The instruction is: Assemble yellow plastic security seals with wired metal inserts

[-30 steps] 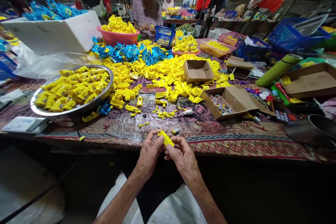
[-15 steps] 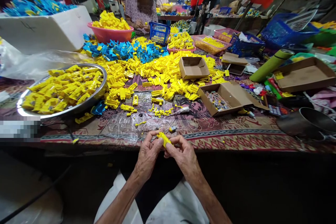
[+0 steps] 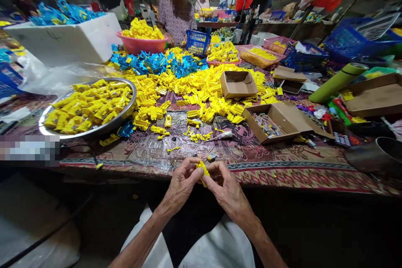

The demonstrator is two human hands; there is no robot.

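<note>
Between my two hands, at the table's front edge, is a small yellow plastic part (image 3: 203, 170). My left hand (image 3: 185, 180) pinches it with thumb and fingers from the left. On the other side, the thumb and fingers of my right hand (image 3: 224, 184) close on its lower end. Just beyond my fingers lies a small grey motor (image 3: 212, 157) with a yellow end. Several thin yellow pieces (image 3: 197, 135) are scattered on a clear plastic sheet (image 3: 150, 150) farther in. My fingers cover much of the held part.
A metal bowl (image 3: 133, 106) of yellow parts stands left. Yellow parts (image 3: 201, 83) and blue parts (image 3: 157, 63) are heaped behind. Right are a cardboard box (image 3: 293, 119) with wired pieces, a green flask (image 3: 337, 83) and a metal pot (image 3: 361, 157). A person (image 3: 177, 19) sits opposite.
The view has swung a little to the left, so the scene sits farther right. The yellow part is now turned more upright between my hands, which both still grip it.
</note>
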